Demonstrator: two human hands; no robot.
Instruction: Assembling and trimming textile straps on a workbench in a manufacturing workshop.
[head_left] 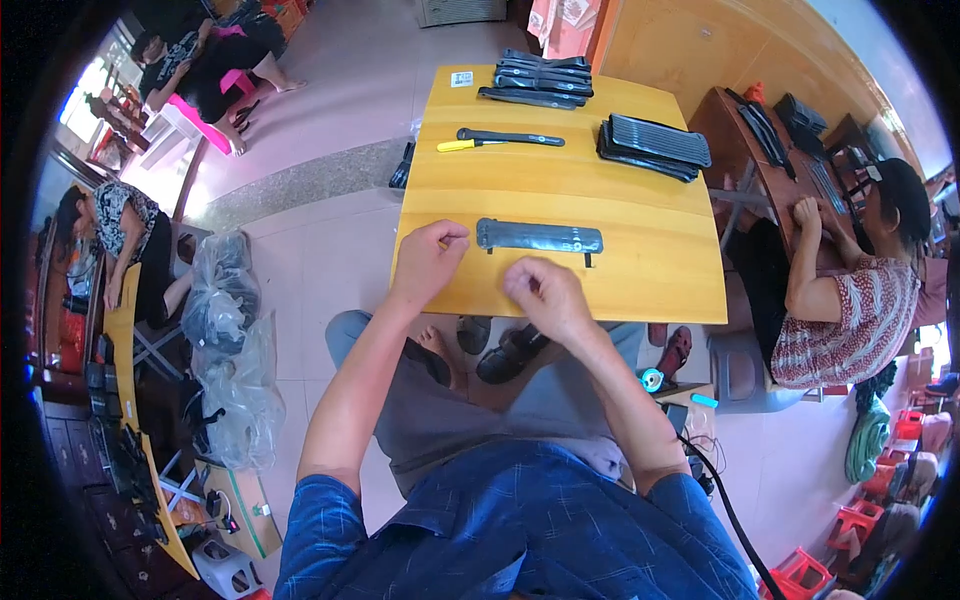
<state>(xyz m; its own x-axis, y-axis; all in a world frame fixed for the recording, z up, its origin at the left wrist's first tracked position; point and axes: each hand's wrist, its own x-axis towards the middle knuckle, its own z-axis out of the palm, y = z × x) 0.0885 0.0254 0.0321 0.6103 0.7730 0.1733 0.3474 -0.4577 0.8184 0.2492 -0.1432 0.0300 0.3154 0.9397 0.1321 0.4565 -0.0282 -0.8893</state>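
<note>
A flat black rubber strip (540,237) with a small tab at its right end lies across the near part of the yellow wooden table (650,270). My left hand (428,262) rests on the table just left of the strip, fingers curled, holding nothing visible. My right hand (548,297) hovers at the table's near edge below the strip, fingers loosely bent, with nothing seen in it. Farther back lie a yellow-handled tool (458,145) and a long black piece (512,138).
Stacks of black strips sit at the table's far edge (542,78) and far right (655,146). A person in a patterned top (850,310) sits at the right by another table. Clear plastic bags (225,340) lie on the floor at left. Other people sit at far left.
</note>
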